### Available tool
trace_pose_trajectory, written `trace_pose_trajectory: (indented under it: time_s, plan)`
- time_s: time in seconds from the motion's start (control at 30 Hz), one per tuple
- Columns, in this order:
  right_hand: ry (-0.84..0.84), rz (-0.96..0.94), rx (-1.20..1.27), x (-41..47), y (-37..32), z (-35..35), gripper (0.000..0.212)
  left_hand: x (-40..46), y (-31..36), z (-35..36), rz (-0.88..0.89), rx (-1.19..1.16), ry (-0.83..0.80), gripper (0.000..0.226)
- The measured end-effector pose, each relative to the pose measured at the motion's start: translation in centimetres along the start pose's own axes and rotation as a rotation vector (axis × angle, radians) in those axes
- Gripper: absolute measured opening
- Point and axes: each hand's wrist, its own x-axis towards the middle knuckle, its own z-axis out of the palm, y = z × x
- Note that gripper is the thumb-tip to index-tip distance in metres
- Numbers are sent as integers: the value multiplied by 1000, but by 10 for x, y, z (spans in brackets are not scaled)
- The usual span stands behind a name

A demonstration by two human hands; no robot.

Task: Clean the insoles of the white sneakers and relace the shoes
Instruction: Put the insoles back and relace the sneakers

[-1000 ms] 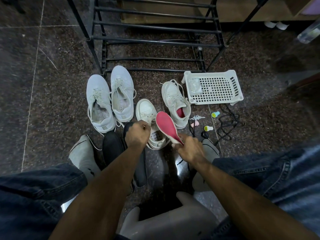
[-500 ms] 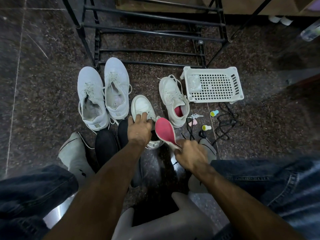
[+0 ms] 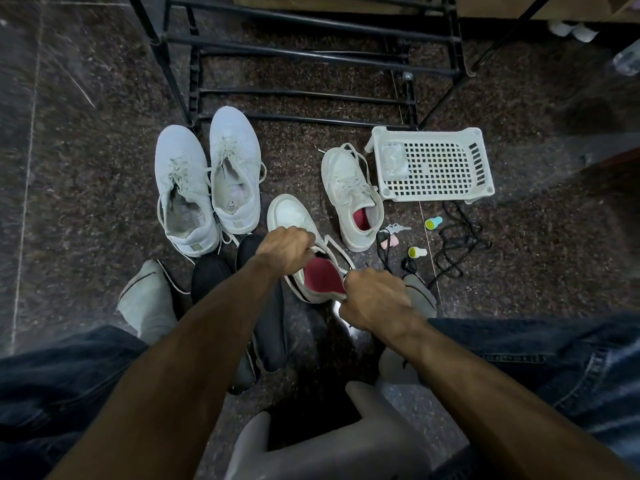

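Four white sneakers are sitting on the floor: a pair side by side, sneaker one (image 3: 183, 192) and sneaker two (image 3: 235, 174), a third (image 3: 292, 216) lying between the hands, and a fourth (image 3: 349, 188) standing near the basket. Two pink insoles are showing: one (image 3: 322, 277) in the third sneaker, one (image 3: 362, 218) inside the fourth. One white basket (image 3: 433, 164) is lying beside the rack. One black rack (image 3: 311, 57) is standing behind. Two small yellow-capped bottles, (image 3: 433, 223) and (image 3: 417, 252), are lying near one black cord (image 3: 457, 244). Two hands, left hand (image 3: 287, 249) and right hand (image 3: 375, 297), are reaching in.
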Motion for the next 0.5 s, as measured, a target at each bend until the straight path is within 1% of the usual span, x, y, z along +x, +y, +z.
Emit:
trace_pose_trajectory:
  time_s: [0.13,0.27,0.5]
  plan:
    - [49,37,46,12,-6,8,37,-4,-2,4,-69,-87,26,16]
    - [86,64,100,25,-13,25,35,-4,-4,8,-109,-199,30,15]
    - [168,88,202,45,-29,51,28,-5,-4,10,-144,-247,17,17]
